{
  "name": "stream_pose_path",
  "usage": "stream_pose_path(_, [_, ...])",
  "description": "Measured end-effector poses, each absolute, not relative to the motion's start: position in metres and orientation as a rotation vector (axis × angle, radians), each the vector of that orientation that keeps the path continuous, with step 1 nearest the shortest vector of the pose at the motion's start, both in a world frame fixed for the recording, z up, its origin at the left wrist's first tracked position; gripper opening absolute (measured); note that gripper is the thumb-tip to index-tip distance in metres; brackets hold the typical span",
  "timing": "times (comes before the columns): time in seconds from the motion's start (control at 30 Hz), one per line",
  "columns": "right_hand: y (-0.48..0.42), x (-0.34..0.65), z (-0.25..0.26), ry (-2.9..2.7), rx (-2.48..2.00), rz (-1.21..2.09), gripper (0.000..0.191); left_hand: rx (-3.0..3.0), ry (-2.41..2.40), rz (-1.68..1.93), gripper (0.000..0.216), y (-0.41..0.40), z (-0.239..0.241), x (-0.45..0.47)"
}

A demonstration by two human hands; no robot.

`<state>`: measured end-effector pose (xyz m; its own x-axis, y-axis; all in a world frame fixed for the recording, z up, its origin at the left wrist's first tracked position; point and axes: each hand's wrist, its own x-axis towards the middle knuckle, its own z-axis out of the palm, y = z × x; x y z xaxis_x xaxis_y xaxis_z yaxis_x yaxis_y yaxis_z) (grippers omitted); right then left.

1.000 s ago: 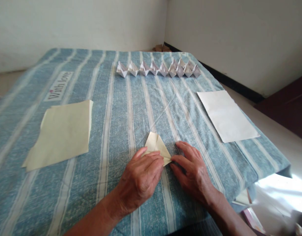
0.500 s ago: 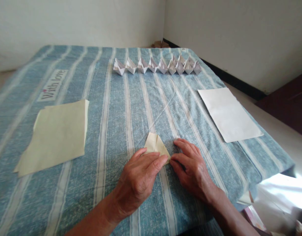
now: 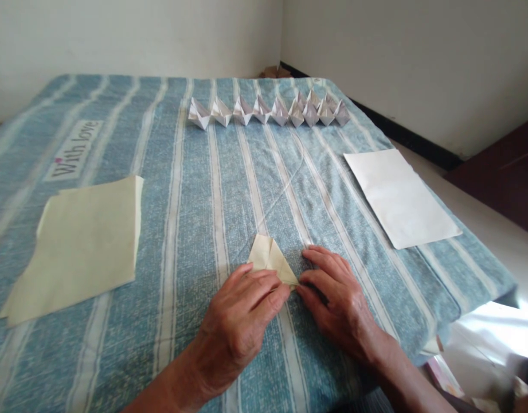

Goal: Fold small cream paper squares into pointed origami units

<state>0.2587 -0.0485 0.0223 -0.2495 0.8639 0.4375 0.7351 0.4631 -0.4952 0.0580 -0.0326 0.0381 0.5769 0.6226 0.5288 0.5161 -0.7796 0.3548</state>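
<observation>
Apparently you're creasing the folded paper [image 3: 269, 256] at lower centre, left hand [image 3: 243, 315] covering it, grip unclear, right hand [image 3: 339, 295] seemingly pinching its corner; next calls for steady alignment.

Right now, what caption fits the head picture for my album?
Left hand on a folded paper, right hand at its corner, pointy paper shapes beyond on striped cloth.
</observation>
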Motion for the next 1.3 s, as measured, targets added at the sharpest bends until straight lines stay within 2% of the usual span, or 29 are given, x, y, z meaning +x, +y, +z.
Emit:
stream_pose_path(0.67, [-0.075, 0.254, 0.017, -2.142, -1.285, -0.004, 0.023, 2.634, 0.947, 1.003, 0.027, -0.031, 0.037, 0.058])
stream_pose_path(1.3, [-0.080, 0.258, 0.013, -2.243, -1.261, 0.011, 0.031, 2.613, 0.954, 0.978, 0.025, -0.031, 0.036, 0.058])
